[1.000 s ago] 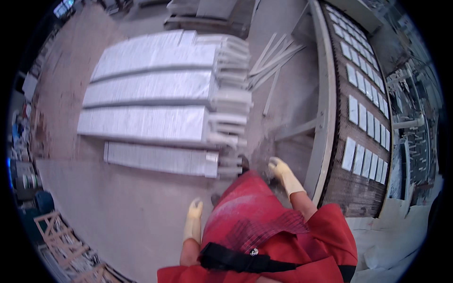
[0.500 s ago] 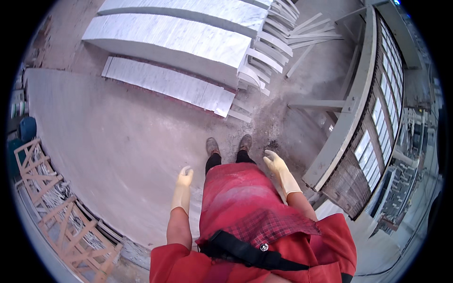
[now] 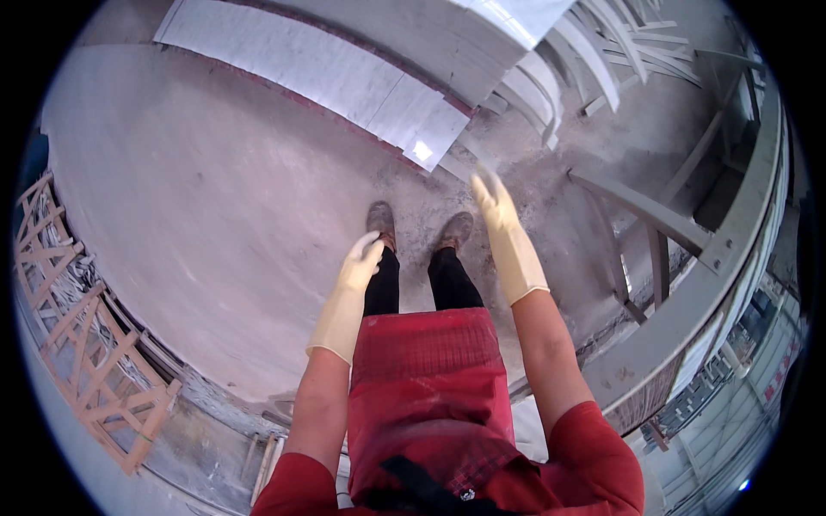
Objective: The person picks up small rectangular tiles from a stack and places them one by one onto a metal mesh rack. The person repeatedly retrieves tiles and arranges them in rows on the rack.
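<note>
Both hands wear long pale yellow rubber gloves. Out in front of my apron, my left hand (image 3: 362, 256) hangs above the floor with its thumb apart from the fingers and nothing in it. My right hand (image 3: 495, 199) reaches farther forward, fingers stretched out and slightly blurred, also holding nothing. Its fingertips appear close to the near right end of a long, low strip of white grey-veined stone slabs (image 3: 323, 73), but I cannot tell that they touch. Behind that strip rises a larger white stone block (image 3: 508, 19).
Curved white stone strips (image 3: 538, 95) jut out beyond the block's right end, with thin offcuts (image 3: 658, 56) behind. A heavy metal frame with a slanting beam (image 3: 645, 206) stands at right. Wooden lattice crates (image 3: 90, 344) lie at far left. Dusty concrete floor (image 3: 215, 224) surrounds my shoes.
I have come closer to the stone slabs, which now sit nearer and higher in view. Both forearms have risen forward, the right hand going farther out toward the slab's end.
</note>
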The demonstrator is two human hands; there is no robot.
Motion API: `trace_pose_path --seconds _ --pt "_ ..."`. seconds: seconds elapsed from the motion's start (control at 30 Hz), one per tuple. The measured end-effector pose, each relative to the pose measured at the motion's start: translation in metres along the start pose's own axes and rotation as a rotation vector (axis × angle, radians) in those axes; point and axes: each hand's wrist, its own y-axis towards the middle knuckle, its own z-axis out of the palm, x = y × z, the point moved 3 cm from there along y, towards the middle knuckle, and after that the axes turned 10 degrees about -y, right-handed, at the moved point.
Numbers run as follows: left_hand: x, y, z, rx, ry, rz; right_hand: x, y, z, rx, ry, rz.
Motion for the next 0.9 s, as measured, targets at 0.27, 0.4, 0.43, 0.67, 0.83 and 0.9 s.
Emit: trace_pose_path --seconds 0.27,0.4,0.43,0.67,0.83,0.9 --pt "-0.085 0.082 0.084 0.161 -0.203 0.175 0.020 0.137 0.015 -0.044 0.047 -0.327" --pt "-0.098 0.121 0.109 0.262 -0.237 0.196 0.002 0.179 0.020 0.002 0.049 -0.336" --pt "-0.096 0.130 0.114 0.264 -0.242 0.193 0.008 0.178 0.019 0.015 0.061 -0.303" --pt "-0.084 0.157 0.143 0.147 -0.303 0.089 -0.002 0.203 0.016 0.057 -0.275 -0.276" --pt "-0.084 0.151 0.148 0.139 -0.407 0.072 -0.027 0.190 0.018 0.041 -0.225 -0.192" --pt "-0.089 0.137 0.146 0.133 -0.364 0.092 -0.051 0.165 0.022 0.015 -0.172 -0.129"
